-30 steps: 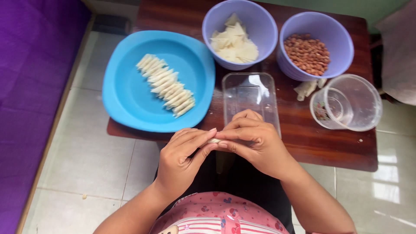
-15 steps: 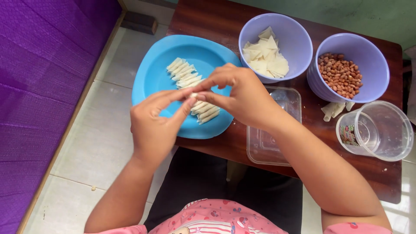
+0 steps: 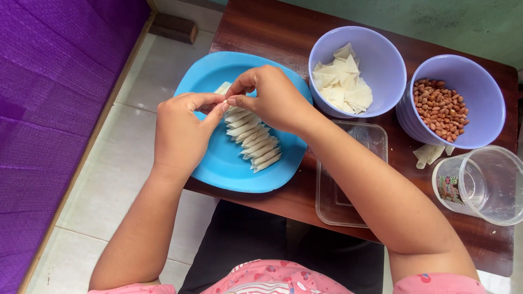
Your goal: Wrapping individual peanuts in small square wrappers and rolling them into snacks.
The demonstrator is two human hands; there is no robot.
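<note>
Now, in the head view, both hands meet above the blue plate (image 3: 218,163), which lies on the dark wooden bench (image 3: 283,32). The left hand (image 3: 182,133) has its grip closed to a pinch: thumb and forefinger press one end of a small pale dough roll (image 3: 224,102). The right hand (image 3: 275,100) pinches the other end of the same roll with its fingertips, so its grip is also closed on it. The roll is mostly hidden between the fingers. Under the hands, a row of finished rolls (image 3: 253,139) lies across the plate. Behind the plate stands a purple bowl of pale dough squares (image 3: 343,81), and beside it a purple bowl of peanuts (image 3: 441,106). A clear rectangular container (image 3: 348,179) lies under the right forearm, and a clear cup (image 3: 482,185) lies near the bench's right edge.
</note>
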